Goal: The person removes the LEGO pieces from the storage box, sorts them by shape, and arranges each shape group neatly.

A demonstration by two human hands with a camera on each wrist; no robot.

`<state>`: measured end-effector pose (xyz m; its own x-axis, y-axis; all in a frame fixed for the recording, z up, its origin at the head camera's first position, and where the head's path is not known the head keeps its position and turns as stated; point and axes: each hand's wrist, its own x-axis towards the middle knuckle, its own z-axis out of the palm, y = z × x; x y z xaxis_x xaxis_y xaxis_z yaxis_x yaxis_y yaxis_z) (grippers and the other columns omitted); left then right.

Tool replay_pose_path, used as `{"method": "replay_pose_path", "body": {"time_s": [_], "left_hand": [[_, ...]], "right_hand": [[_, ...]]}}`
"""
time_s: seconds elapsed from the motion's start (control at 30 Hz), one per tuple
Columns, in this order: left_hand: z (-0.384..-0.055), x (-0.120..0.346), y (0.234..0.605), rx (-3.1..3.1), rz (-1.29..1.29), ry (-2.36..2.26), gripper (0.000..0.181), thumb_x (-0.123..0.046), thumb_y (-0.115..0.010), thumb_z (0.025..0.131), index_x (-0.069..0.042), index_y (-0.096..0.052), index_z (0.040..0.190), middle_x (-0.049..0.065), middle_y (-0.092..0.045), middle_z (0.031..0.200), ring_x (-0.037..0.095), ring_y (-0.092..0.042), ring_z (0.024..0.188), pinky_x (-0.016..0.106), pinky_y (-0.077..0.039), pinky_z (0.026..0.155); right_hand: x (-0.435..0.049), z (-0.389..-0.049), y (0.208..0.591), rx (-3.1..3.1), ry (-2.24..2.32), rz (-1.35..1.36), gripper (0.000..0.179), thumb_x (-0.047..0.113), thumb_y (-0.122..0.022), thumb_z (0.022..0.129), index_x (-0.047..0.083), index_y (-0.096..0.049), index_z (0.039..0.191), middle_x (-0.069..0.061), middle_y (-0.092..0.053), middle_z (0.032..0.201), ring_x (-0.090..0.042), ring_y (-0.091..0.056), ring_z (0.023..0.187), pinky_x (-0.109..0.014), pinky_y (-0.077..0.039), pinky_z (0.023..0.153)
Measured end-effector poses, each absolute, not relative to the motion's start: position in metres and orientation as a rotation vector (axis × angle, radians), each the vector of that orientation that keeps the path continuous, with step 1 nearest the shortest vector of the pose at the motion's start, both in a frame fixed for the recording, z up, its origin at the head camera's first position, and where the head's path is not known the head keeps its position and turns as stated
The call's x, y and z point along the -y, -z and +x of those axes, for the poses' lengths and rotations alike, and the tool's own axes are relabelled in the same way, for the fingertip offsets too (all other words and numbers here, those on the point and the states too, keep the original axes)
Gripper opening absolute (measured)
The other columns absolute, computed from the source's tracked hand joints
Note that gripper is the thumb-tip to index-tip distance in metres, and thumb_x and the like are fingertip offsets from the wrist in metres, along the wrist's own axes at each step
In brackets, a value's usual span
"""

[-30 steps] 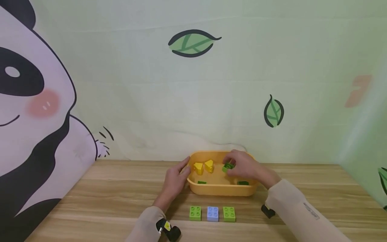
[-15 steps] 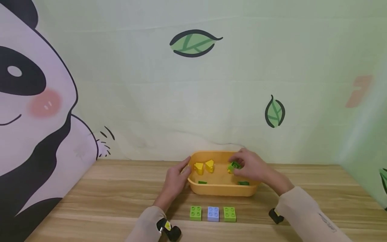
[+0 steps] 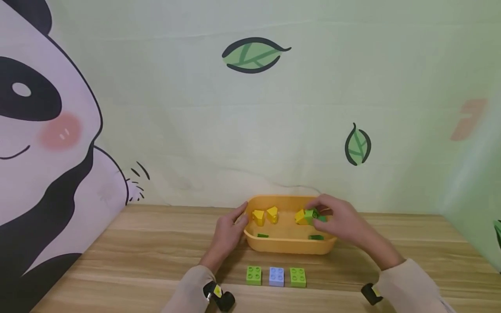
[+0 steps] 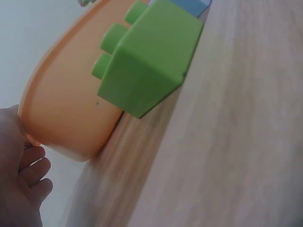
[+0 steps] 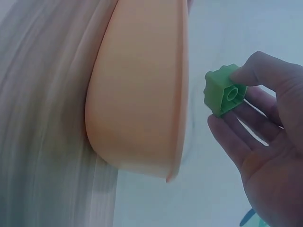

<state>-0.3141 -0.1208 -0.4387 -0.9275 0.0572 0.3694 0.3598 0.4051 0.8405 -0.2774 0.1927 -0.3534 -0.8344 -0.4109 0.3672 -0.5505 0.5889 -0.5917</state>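
My left hand (image 3: 228, 234) holds the left end of an orange-yellow plastic basin (image 3: 289, 247), with its fingers at the rim and outer wall. Over the basin's right side, my right hand (image 3: 340, 217) pinches a light green toy brick (image 3: 310, 216) between thumb and fingers. The right wrist view shows this green brick (image 5: 220, 92) tilted, its hollow underside turned toward the palm. Just left of it in the head view is a yellow block (image 3: 300, 217). Two more yellow blocks (image 3: 258, 217) lie in the basin's left part.
Dark green pieces (image 3: 316, 237) show inside the basin's near wall. In front of it stand a light green brick (image 3: 253, 275), a light blue brick (image 3: 276, 276) and another light green brick (image 3: 298, 277) in a row on the wooden table (image 3: 156, 261). A printed wall backdrop rises behind.
My right hand has moved to the right with the green brick, uncovering the yellow block beside it. My left hand stays on the basin, and the row of bricks has not moved.
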Motion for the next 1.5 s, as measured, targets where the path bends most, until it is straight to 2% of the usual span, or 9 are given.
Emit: {"method": "replay_pose_path", "body": {"time_s": [0.17, 0.4, 0.53, 0.77, 0.97, 1.2, 1.23, 1.3, 1.5], "left_hand": [[-0.315, 0.120, 0.439, 2.393, -0.350, 1.529, 0.046, -0.015, -0.058, 0.107, -0.004, -0.059, 0.151, 0.012, -0.059, 0.151, 0.031, -0.053, 0.141, 0.053, -0.042, 0.116], [-0.314, 0.121, 0.439, 2.392, -0.339, 1.520, 0.046, -0.016, -0.059, 0.106, -0.005, -0.060, 0.150, 0.011, -0.060, 0.150, 0.027, -0.058, 0.133, 0.051, -0.045, 0.114], [-0.314, 0.121, 0.439, 2.391, -0.339, 1.518, 0.046, -0.016, -0.059, 0.106, -0.005, -0.060, 0.150, 0.011, -0.060, 0.149, 0.028, -0.057, 0.136, 0.051, -0.045, 0.114], [-0.315, 0.121, 0.438, 2.389, -0.343, 1.521, 0.046, -0.015, -0.059, 0.106, -0.005, -0.060, 0.150, 0.012, -0.060, 0.149, 0.028, -0.060, 0.129, 0.051, -0.047, 0.112], [-0.315, 0.121, 0.439, 2.396, -0.335, 1.528, 0.046, -0.016, -0.059, 0.106, -0.006, -0.059, 0.151, 0.012, -0.060, 0.150, 0.029, -0.060, 0.131, 0.051, -0.046, 0.113], [-0.314, 0.121, 0.438, 2.405, -0.325, 1.519, 0.046, -0.016, -0.059, 0.107, -0.006, -0.059, 0.151, 0.012, -0.059, 0.151, 0.028, -0.057, 0.136, 0.052, -0.043, 0.115], [-0.314, 0.121, 0.438, 2.407, -0.322, 1.524, 0.046, -0.016, -0.059, 0.107, -0.006, -0.058, 0.152, 0.012, -0.059, 0.151, 0.028, -0.058, 0.134, 0.052, -0.044, 0.115], [-0.314, 0.121, 0.438, 2.413, -0.317, 1.523, 0.046, -0.017, -0.058, 0.107, -0.006, -0.058, 0.152, 0.011, -0.058, 0.152, 0.030, -0.055, 0.139, 0.053, -0.042, 0.116], [-0.314, 0.120, 0.439, 2.420, -0.316, 1.525, 0.047, -0.017, -0.058, 0.108, -0.006, -0.057, 0.153, 0.011, -0.057, 0.152, 0.033, -0.051, 0.143, 0.054, -0.041, 0.117]], "right_hand": [[-0.199, -0.266, 0.352, 2.567, -1.075, 0.808, 0.027, 0.002, -0.078, 0.091, 0.007, -0.074, 0.117, -0.003, -0.073, 0.115, -0.025, -0.069, 0.104, -0.055, -0.059, 0.095], [-0.204, -0.254, 0.354, 2.550, -1.165, 0.848, 0.033, -0.002, -0.078, 0.089, 0.005, -0.071, 0.121, -0.006, -0.071, 0.120, -0.025, -0.070, 0.106, -0.050, -0.060, 0.094], [-0.206, -0.248, 0.357, 2.552, -1.174, 0.888, 0.039, -0.005, -0.078, 0.087, 0.003, -0.071, 0.124, -0.007, -0.069, 0.120, -0.025, -0.070, 0.105, -0.047, -0.061, 0.092], [-0.208, -0.239, 0.359, 2.562, -1.182, 0.957, 0.039, -0.008, -0.081, 0.085, 0.002, -0.072, 0.121, -0.010, -0.068, 0.118, -0.028, -0.071, 0.105, -0.039, -0.062, 0.090], [-0.210, -0.234, 0.358, 2.686, -1.154, 0.894, 0.037, -0.002, -0.083, 0.085, 0.005, -0.070, 0.119, -0.005, -0.071, 0.118, -0.026, -0.070, 0.108, -0.038, -0.061, 0.093], [-0.218, -0.228, 0.359, 2.773, -1.163, 0.919, 0.033, 0.011, -0.087, 0.087, 0.009, -0.071, 0.116, 0.002, -0.072, 0.114, -0.020, -0.069, 0.103, -0.040, -0.061, 0.092], [-0.219, -0.228, 0.359, 2.779, -1.171, 0.927, 0.032, 0.012, -0.087, 0.088, 0.009, -0.071, 0.116, 0.002, -0.072, 0.114, -0.020, -0.069, 0.103, -0.039, -0.061, 0.092], [-0.219, -0.227, 0.358, 2.793, -1.188, 0.943, 0.031, 0.011, -0.085, 0.089, 0.010, -0.071, 0.116, 0.001, -0.072, 0.114, -0.021, -0.069, 0.103, -0.040, -0.061, 0.092], [-0.220, -0.225, 0.361, 2.859, -1.172, 1.028, 0.034, 0.006, -0.081, 0.089, 0.007, -0.071, 0.121, -0.001, -0.071, 0.119, -0.019, -0.067, 0.104, -0.037, -0.061, 0.090]]}}
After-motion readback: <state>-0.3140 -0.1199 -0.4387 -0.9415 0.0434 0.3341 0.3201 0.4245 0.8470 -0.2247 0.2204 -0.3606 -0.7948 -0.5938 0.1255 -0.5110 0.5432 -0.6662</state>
